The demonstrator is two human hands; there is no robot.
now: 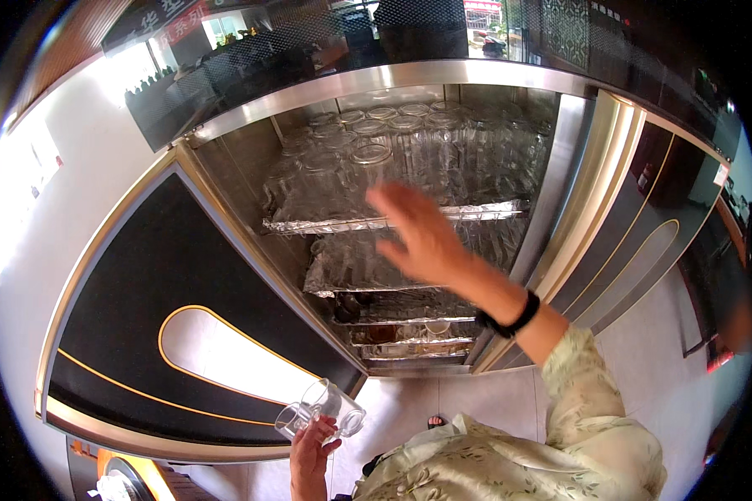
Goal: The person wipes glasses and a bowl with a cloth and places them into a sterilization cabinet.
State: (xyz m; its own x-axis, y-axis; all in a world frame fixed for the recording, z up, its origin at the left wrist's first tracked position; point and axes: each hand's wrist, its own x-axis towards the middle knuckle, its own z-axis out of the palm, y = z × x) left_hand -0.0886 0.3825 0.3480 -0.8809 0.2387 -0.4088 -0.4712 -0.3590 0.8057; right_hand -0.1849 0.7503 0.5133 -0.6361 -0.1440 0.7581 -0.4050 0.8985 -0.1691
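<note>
My left hand (pixel 311 451) is closed around two clear glass cups (pixel 342 411), held low beside the opened left door. What look like handles show near my fingers. My right hand (pixel 422 238) reaches up in front of the cabinet, fingers stretched out and a little blurred, nothing in them. It is nearest the upper shelf (pixel 401 219), whose front is covered in foil. Several clear glasses (pixel 371 154) stand crowded there. Part of the shelf below is hidden behind my hand and forearm.
The left cabinet door (pixel 175 301) swings out toward me, black with gold lines. The right door (pixel 618 225) is open too. Lower foil-lined shelves (pixel 393 321) hold dark items I cannot make out. An orange-and-black object (pixel 121 476) lies at lower left.
</note>
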